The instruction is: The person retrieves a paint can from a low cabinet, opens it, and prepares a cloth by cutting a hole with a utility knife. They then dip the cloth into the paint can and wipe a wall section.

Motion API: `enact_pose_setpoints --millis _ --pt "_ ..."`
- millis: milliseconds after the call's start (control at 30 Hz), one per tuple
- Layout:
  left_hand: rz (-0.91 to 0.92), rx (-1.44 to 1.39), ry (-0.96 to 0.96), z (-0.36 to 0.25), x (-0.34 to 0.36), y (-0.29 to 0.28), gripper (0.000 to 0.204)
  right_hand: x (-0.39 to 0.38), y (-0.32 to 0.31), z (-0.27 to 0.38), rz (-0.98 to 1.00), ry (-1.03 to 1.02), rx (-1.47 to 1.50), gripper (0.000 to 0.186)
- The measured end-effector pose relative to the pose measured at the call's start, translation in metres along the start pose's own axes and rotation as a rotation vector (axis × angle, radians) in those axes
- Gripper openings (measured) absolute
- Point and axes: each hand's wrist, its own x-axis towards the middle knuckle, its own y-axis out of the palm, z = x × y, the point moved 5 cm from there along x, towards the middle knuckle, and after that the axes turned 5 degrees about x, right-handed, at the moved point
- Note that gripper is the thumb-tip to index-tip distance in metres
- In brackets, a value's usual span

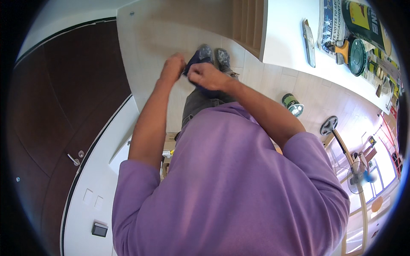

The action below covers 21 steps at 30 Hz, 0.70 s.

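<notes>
The person's two hands are near each other in front of the body, above the legs, with a small gap between them. The left hand (pixel 172 68) is bent with its fingers curled, and it is a little blurred. The right hand (pixel 208 77) is also curled, with its knuckles turned toward the left one. A dark blue cloth (pixel 192 62) lies between the two hands, and a part of it hangs under the right hand, in front of the trousers (pixel 192 106). The right hand is closed on this cloth. The edge of the cloth is just beside the left hand, but I cannot tell whether these fingers grip it.

Beyond the cloth, two worn shoes (pixel 205 52) stand on the pale floor (pixel 160 25). To the right, well apart from the hands, a can (pixel 291 101) with a green label is on the floor. Farther right is a white counter (pixel 288 36). On it there are a cutter knife (pixel 308 42), a newspaper (pixel 328 21), a scraper with an orange handle (pixel 343 51) and a round green lid (pixel 357 57).
</notes>
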Motion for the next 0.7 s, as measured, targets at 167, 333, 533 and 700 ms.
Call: enact_pose_setpoints --millis 167,333,533,700 --pt "0.138 -0.848 -0.465 0.019 -0.023 -0.010 0.031 -0.010 -0.001 -0.006 -0.081 0.046 0.141 0.028" --pt "0.270 -1.108 -0.316 -0.031 -0.039 -0.011 0.028 -0.016 -0.020 -0.015 -0.101 0.131 0.164 0.027" --pt "0.123 -0.905 -0.247 -0.033 -0.034 -0.005 0.024 -0.008 -0.024 -0.014 -0.051 0.107 0.052 0.031" --pt "0.130 -0.827 -0.207 -0.028 -0.032 -0.003 0.023 -0.002 -0.022 -0.014 -0.028 0.146 0.070 0.031"
